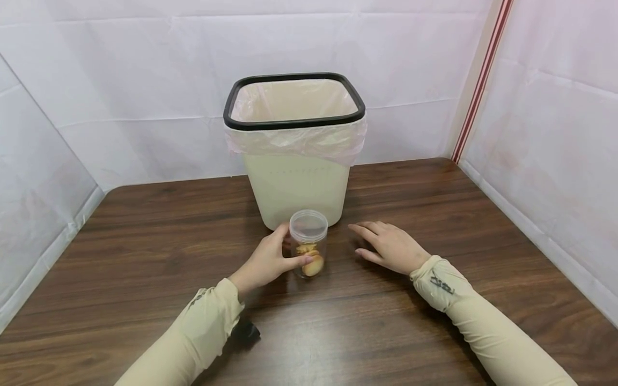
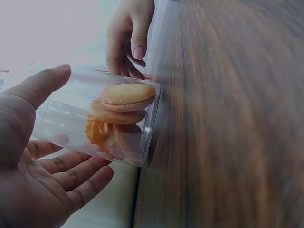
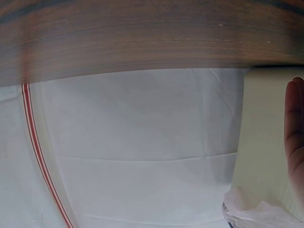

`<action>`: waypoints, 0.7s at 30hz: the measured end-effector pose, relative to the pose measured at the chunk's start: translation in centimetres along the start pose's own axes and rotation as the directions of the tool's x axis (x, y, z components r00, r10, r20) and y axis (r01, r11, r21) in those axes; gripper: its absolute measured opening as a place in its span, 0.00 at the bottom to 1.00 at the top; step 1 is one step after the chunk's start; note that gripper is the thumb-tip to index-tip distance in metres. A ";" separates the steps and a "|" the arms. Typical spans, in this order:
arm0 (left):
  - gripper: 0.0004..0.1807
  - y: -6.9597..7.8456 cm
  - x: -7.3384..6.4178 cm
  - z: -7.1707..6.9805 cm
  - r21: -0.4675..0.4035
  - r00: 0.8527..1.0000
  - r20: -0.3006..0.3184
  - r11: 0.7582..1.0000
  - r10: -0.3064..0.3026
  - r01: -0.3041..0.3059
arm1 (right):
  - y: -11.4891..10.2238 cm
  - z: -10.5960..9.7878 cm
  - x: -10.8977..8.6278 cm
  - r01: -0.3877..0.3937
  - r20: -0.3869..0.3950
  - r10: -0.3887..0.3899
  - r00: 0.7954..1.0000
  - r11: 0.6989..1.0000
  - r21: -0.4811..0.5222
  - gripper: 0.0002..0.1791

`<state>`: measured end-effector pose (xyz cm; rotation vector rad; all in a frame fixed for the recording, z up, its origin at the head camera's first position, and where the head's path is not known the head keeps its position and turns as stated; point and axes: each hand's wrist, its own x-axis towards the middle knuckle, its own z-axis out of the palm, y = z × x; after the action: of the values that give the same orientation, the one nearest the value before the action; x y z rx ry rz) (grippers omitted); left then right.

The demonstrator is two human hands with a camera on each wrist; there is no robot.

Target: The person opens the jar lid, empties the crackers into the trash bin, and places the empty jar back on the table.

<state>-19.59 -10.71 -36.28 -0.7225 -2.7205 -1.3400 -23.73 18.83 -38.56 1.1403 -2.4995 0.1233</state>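
Observation:
A clear plastic jar [image 1: 309,228] with a lid stands upright on the table in front of the bin. Inside its lower part are several round golden-brown cookies [image 2: 128,97] and a ruffled orange-yellow piece [image 2: 99,133]. My left hand [image 1: 267,260] is around the left side of the jar, thumb in front and fingers behind. The left wrist view shows those fingers [image 2: 78,178] mostly straight and spread; firm contact is hard to judge. To the right of the jar, apart from it, my right hand [image 1: 393,246] hovers or rests low over the table, fingers loosely extended.
A cream waste bin [image 1: 299,187] with a black rim [image 1: 294,126] and a thin pinkish liner bag [image 1: 333,142] stands at the table's back. White sheets [image 1: 145,69] surround the brown wooden table [image 1: 145,257]. A small black object [image 1: 246,333] shows beside the left sleeve.

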 end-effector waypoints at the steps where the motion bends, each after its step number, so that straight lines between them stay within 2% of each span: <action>1: 0.35 0.0 0.0 0.0 0.002 1.000 0.000 1.000 -0.001 0.001 | 0.0 0.0 0.0 -0.002 0.001 0.002 1.000 1.000 0.001 0.30; 13: 0.36 0.3 -0.1 -0.3 0.028 1.000 -0.005 0.999 0.022 -0.022 | -0.1 -0.2 0.1 -0.041 0.016 0.040 0.999 0.997 0.063 0.29; 21: 0.36 0.3 -0.1 -0.3 0.028 1.000 0.008 1.000 0.001 -0.001 | -0.4 -0.8 0.3 -0.094 0.055 0.088 0.995 0.987 0.129 0.29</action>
<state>-19.42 -10.83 -35.84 -0.7282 -2.7383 -1.2993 -23.37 18.52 -37.70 1.0911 -2.6211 0.2919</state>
